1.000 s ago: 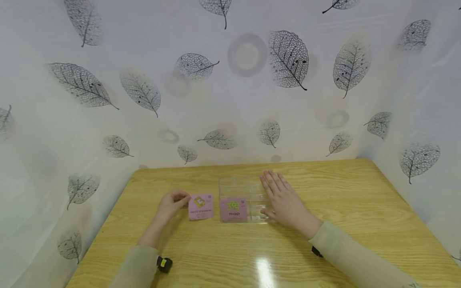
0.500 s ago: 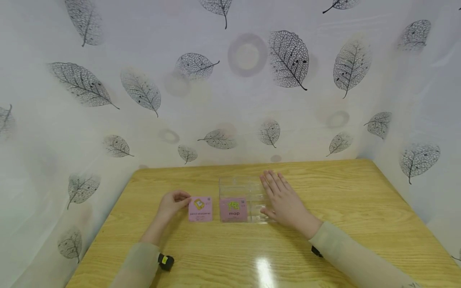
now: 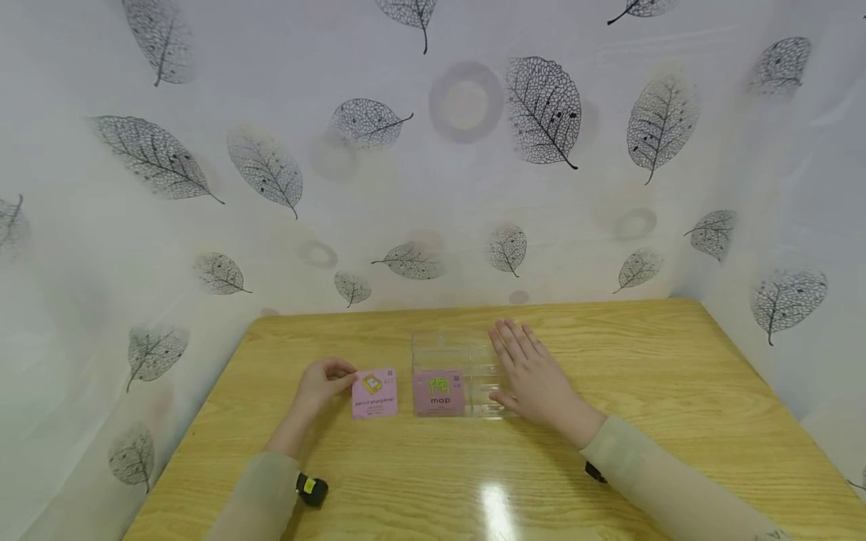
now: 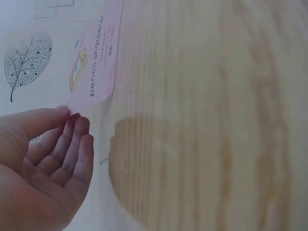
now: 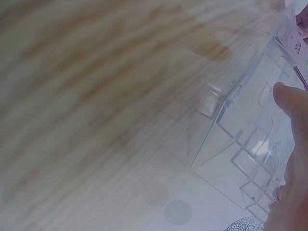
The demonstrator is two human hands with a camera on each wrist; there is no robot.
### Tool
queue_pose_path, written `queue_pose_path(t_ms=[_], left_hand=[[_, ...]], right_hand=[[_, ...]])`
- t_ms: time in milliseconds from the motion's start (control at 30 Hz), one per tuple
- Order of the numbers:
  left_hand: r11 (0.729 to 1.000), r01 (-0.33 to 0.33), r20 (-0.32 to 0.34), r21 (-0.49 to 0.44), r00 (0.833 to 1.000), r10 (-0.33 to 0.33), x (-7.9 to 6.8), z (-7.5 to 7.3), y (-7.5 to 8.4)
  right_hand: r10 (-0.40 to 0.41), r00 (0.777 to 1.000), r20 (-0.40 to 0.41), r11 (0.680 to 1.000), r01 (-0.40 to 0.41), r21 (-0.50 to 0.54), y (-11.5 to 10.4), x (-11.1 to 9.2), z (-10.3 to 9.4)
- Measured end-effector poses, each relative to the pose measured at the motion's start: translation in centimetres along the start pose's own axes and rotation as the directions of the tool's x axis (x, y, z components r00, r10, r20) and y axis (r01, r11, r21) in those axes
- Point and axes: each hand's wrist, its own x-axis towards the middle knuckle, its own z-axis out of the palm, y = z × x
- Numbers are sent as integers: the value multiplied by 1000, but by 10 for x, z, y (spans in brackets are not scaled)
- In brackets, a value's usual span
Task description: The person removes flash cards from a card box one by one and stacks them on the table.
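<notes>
My left hand (image 3: 323,385) pinches the corner of a pink flash card (image 3: 374,394) between thumb and fingers. The card shows a yellow drawing and the words "pencil sharpener"; in the left wrist view the same card (image 4: 94,62) stands on edge from the fingertips. To its right sits a clear plastic box (image 3: 443,347) with compartments. A pink card reading "map" (image 3: 439,394) is in its front left compartment. My right hand (image 3: 534,376) lies with straight fingers over the box's right side, the thumb toward its front, covering part of it.
Both stand on a wood-grain table (image 3: 406,481). A whitish sheet printed with leaves (image 3: 460,195) rises behind the table and along both sides. A black wrist camera (image 3: 312,490) hangs at the left sleeve.
The pencil sharpener card has straightened from a slight tilt and shifted a little left and down in my left hand. My right hand and the box stay in place.
</notes>
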Motion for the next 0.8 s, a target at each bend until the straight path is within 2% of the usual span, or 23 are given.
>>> queue_pose_path(t_ms=[133,367,800], left_hand=[[1000,6,-4,24,1000,-6,1,1,-1],[998,-23,12,64,1000,23,4,1,-3],[991,4,39,132,999,-9,7,6,-2]], right_hand=[[0,1000,-3,1000,0,-2,0,0,0],[-5,1000,-2,1000,5,0,-1,0,-1],[1,1000,-6,1000,0,12,-2,0,-1]])
